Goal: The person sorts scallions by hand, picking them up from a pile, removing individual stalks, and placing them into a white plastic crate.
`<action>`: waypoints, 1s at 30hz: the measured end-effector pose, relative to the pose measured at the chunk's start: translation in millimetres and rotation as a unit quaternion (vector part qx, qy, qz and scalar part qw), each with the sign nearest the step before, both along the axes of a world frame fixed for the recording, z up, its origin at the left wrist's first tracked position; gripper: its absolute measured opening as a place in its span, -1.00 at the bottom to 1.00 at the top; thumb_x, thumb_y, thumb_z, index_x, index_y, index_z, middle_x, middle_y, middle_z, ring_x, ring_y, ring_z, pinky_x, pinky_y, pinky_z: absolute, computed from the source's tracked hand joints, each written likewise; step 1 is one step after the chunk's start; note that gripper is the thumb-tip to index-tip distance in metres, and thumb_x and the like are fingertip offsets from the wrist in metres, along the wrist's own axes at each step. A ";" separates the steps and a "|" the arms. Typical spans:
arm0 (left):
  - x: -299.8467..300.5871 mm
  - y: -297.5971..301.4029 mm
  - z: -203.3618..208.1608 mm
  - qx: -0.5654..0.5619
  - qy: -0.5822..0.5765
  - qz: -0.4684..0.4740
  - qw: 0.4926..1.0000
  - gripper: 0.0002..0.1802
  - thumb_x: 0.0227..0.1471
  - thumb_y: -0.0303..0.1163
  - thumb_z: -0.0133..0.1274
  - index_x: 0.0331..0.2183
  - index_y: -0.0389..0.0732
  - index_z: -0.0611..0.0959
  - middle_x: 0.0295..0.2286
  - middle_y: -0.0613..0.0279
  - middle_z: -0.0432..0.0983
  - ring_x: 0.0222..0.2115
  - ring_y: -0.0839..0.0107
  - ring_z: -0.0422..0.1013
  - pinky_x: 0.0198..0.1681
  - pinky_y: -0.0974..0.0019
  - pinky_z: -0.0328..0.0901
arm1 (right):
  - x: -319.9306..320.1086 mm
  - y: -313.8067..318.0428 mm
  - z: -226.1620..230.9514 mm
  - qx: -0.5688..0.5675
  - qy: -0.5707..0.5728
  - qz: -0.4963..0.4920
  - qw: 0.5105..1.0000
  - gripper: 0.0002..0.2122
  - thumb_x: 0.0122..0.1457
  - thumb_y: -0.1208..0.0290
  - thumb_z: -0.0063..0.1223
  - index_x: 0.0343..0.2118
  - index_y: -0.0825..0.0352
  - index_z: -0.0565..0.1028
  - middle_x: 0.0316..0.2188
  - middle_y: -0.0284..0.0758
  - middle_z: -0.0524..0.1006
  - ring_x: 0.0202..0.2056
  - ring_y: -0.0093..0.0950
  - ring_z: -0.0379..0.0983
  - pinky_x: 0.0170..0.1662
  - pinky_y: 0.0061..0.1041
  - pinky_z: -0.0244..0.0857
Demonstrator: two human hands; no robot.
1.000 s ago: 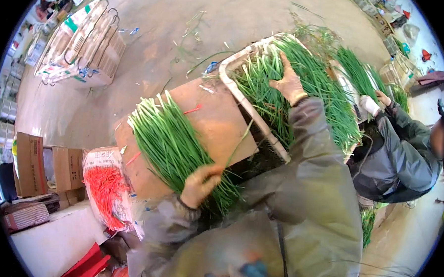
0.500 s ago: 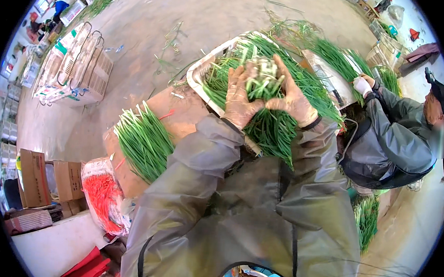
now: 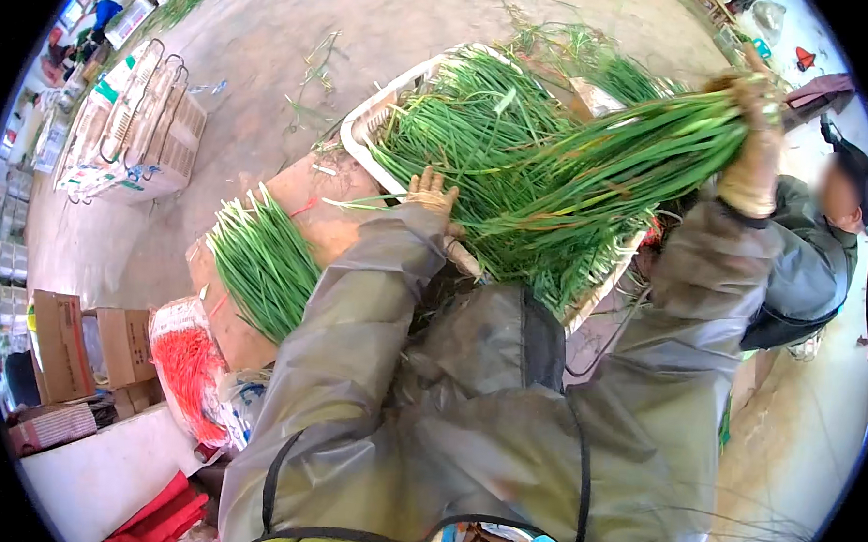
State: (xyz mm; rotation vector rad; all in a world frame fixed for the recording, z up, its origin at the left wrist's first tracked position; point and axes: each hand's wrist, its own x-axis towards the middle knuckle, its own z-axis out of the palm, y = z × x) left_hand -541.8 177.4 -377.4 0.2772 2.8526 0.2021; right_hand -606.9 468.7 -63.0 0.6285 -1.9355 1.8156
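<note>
Tan floor [image 3: 268, 70], white crate [image 3: 356, 132], raised green stalks [image 3: 643, 149].
Stalks held above crate's right side by right hand [image 3: 757, 149], fingers curled around one end; left hand [image 3: 430, 195] at near rim, fingers slightly parted, contact unclear. Second bundle [image 3: 262, 263] on brown board [image 3: 346, 183], left; carton [image 3: 60, 352] print too small to read.

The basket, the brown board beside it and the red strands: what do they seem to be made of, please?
Basket: off-white plastic, probably, from its smooth, rounded shape.
Board: matt, flat and brown, perhaps wood or cardboard, unclear which.
Red strands: likely plastic, given their bright colour; finish unclear.
</note>
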 end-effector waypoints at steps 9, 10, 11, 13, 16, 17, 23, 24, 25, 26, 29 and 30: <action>34.6 -43.4 73.9 0.341 0.124 0.099 0.926 -0.23 -0.31 -0.15 0.23 -0.02 -0.23 0.37 -0.06 -0.02 0.28 0.04 0.14 0.13 0.06 0.26 0.09 | 59.2 -4.3 129.0 0.026 0.151 0.111 0.982 -0.45 -0.07 0.57 0.05 0.06 0.42 0.19 -0.46 -0.37 0.45 -0.43 -0.58 0.39 -0.30 -0.64 0.29; 46.5 -37.6 99.2 0.411 0.121 0.081 0.900 -0.19 -0.31 -0.15 0.23 0.00 -0.23 0.34 -0.04 -0.03 0.26 0.05 0.14 0.12 0.07 0.25 0.06 | 74.3 -13.0 133.6 0.071 0.106 0.089 0.988 -0.41 -0.07 0.54 0.05 0.09 0.44 0.13 -0.43 -0.37 0.45 -0.42 -0.56 0.39 -0.29 -0.63 0.31; 58.8 -25.1 135.6 0.476 0.115 0.055 0.870 -0.16 -0.31 -0.16 0.24 0.03 -0.23 0.30 -0.02 -0.04 0.24 0.06 0.15 0.10 0.08 0.25 0.04 | 60.0 3.6 131.4 0.056 0.100 0.117 0.986 -0.37 -0.08 0.52 0.06 0.10 0.46 0.10 -0.44 -0.34 0.45 -0.42 -0.53 0.40 -0.31 -0.59 0.33; 87.9 -6.7 209.4 0.515 0.113 -0.005 0.850 -0.02 -0.33 -0.16 0.27 0.10 -0.23 0.17 0.02 -0.07 0.18 0.09 0.19 0.06 0.11 0.26 -0.02 | 88.7 -11.5 126.8 0.040 0.047 0.214 0.975 -0.35 -0.10 0.50 0.09 0.10 0.47 0.09 -0.45 -0.32 0.44 -0.43 -0.51 0.40 -0.32 -0.56 0.34; 102.5 11.2 248.5 0.631 0.103 -0.162 0.752 0.17 -0.37 -0.10 0.29 0.16 -0.20 -0.05 0.09 -0.10 0.01 0.14 0.21 -0.08 0.16 0.23 -0.16 | 115.4 -28.9 106.1 -0.027 -0.102 0.359 0.927 -0.51 -0.04 0.38 0.08 -0.02 0.42 0.26 -0.34 -0.24 0.47 -0.31 -0.45 0.43 -0.21 -0.48 0.35; 112.3 10.1 256.5 0.621 0.105 -0.180 0.756 0.22 -0.38 -0.08 0.30 0.16 -0.19 -0.10 0.10 -0.10 -0.04 0.15 0.21 -0.12 0.17 0.21 -0.19 | 111.5 -38.0 92.8 -0.042 -0.174 0.405 0.897 -0.60 0.02 0.29 0.07 -0.10 0.38 0.35 -0.29 -0.20 0.47 -0.24 -0.41 0.43 -0.16 -0.42 0.36; 182.6 52.9 168.7 0.887 -0.233 -0.159 0.367 -0.01 -0.18 0.10 0.10 0.14 -0.19 0.03 0.06 0.08 0.08 0.08 0.26 0.01 0.12 0.24 -0.09 | 120.0 -129.1 0.3 0.041 -0.265 0.430 0.862 -0.47 0.00 0.23 0.06 0.04 0.30 0.23 -0.27 -0.27 0.45 -0.27 -0.47 0.42 -0.20 -0.47 0.35; 193.9 52.4 142.4 0.894 -0.273 -0.125 0.331 -0.03 -0.17 0.10 0.09 0.13 -0.19 0.05 0.04 0.08 0.11 0.06 0.26 0.04 0.10 0.23 -0.06 | 113.9 -134.3 -21.8 0.126 -0.265 0.404 0.866 -0.49 -0.01 0.20 0.08 0.00 0.32 0.30 -0.23 -0.27 0.45 -0.26 -0.51 0.42 -0.21 -0.47 0.34; 208.7 45.8 119.9 0.901 -0.296 -0.092 0.304 -0.05 -0.16 0.10 0.08 0.12 -0.19 0.07 0.03 0.08 0.13 0.04 0.26 0.07 0.08 0.23 -0.02 | 131.8 -148.5 -29.6 0.157 -0.234 0.351 0.893 -0.52 0.00 0.17 0.09 -0.04 0.32 0.35 -0.18 -0.26 0.44 -0.26 -0.56 0.41 -0.22 -0.49 0.30; 220.2 38.0 99.2 0.906 -0.312 -0.062 0.280 -0.07 -0.15 0.10 0.07 0.12 -0.19 0.09 0.01 0.08 0.16 0.02 0.26 0.10 0.07 0.23 0.01 | 135.0 -154.4 -37.4 0.242 -0.285 0.318 0.871 -0.50 0.02 0.15 0.07 -0.01 0.31 0.31 -0.18 -0.26 0.44 -0.25 -0.56 0.41 -0.21 -0.50 0.29; 244.6 5.3 59.1 0.915 -0.323 -0.005 0.243 -0.13 -0.12 0.10 0.04 0.10 -0.19 0.14 -0.03 0.07 0.23 -0.04 0.26 0.19 0.02 0.21 0.11 | 146.9 -151.4 -70.3 0.284 -0.334 0.163 0.884 -0.45 0.08 0.10 -0.04 0.09 0.28 0.18 -0.21 -0.28 0.45 -0.26 -0.51 0.41 -0.20 -0.49 0.27; 248.5 -4.7 55.7 0.923 -0.294 0.012 0.247 -0.15 -0.11 0.10 0.03 0.09 -0.19 0.16 -0.05 0.07 0.25 -0.05 0.25 0.22 0.00 0.21 0.14 | 157.8 -144.4 -78.5 0.236 -0.290 0.137 0.917 -0.41 0.09 0.05 -0.08 0.12 0.27 0.11 -0.23 -0.26 0.45 -0.25 -0.47 0.42 -0.20 -0.45 0.27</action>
